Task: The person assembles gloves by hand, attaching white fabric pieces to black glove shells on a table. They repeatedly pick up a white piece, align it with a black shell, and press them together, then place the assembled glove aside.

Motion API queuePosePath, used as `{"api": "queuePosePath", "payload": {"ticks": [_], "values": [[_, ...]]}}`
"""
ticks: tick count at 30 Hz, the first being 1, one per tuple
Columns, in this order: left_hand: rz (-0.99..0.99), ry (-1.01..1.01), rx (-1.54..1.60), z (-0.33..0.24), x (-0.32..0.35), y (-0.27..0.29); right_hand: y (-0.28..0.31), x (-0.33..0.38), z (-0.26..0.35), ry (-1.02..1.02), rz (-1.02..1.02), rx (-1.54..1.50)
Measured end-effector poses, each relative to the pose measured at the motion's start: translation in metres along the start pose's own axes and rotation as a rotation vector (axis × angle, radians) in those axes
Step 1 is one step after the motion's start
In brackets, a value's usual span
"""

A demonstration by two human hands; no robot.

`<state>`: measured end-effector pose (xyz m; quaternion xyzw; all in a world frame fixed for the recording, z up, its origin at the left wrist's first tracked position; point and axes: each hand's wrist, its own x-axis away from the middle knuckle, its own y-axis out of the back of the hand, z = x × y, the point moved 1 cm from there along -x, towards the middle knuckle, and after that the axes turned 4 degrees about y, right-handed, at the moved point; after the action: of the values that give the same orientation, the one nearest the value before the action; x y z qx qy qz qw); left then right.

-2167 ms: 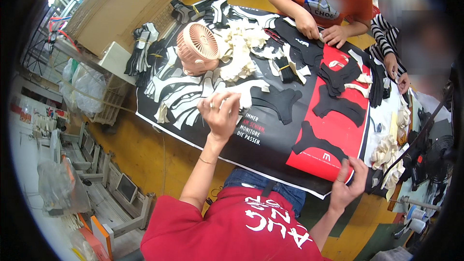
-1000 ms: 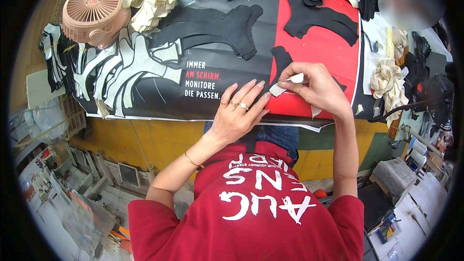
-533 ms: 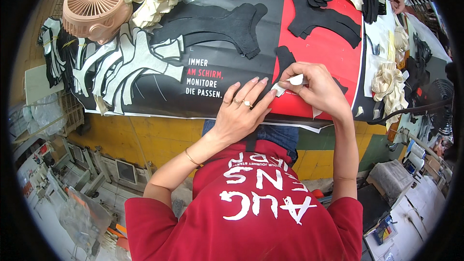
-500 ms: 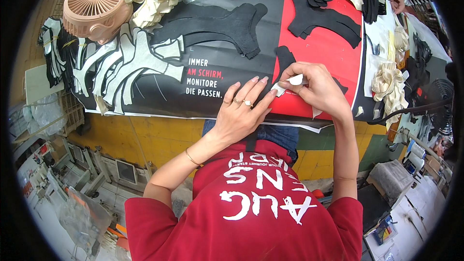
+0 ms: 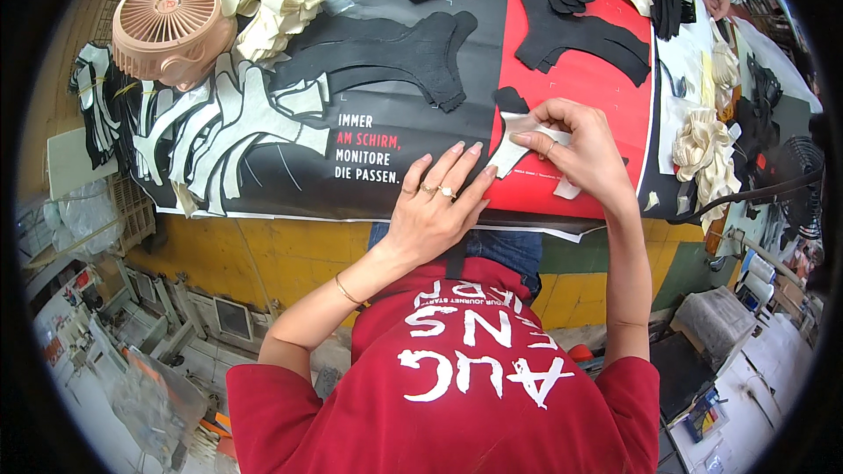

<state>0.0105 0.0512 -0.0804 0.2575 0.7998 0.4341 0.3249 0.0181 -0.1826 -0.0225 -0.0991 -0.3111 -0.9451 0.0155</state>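
Resting flat on the black-and-red poster covering the surface (image 5: 290, 254), the left hand (image 5: 435, 211) has its fingers spread and holding nothing. Just right of its fingertips, the right hand (image 5: 580, 149) has its fingers pinched on a pale cut fabric piece (image 5: 514, 151). A pink fan (image 5: 171, 26) lies far left, well apart from both hands.
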Motion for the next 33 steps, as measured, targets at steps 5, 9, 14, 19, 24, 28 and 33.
{"api": "queuePosePath", "payload": {"ticks": [5,9,14,19,24,28,33], "values": [[0.007,-0.004,-0.005,0.000,0.000,0.001,0.000,-0.001,0.001,-0.003,-0.016,0.031],[0.019,-0.008,0.002,0.001,0.000,0.002,-0.001,0.000,-0.001,0.024,-0.029,0.047],[0.021,-0.005,0.009,0.000,-0.002,0.004,-0.005,0.000,0.001,0.054,-0.049,0.025],[0.072,0.042,0.103,-0.002,-0.012,0.016,-0.005,0.002,0.007,-0.029,-0.048,0.044],[0.036,-0.004,0.144,0.001,-0.044,0.014,-0.005,-0.002,0.009,-0.034,-0.064,0.067],[0.035,-0.091,-0.012,0.003,-0.070,0.001,-0.002,-0.005,0.010,-0.094,-0.032,-0.004],[0.187,-0.023,-0.033,0.003,-0.072,0.001,-0.002,-0.004,0.009,-0.067,-0.068,-0.002]]}}
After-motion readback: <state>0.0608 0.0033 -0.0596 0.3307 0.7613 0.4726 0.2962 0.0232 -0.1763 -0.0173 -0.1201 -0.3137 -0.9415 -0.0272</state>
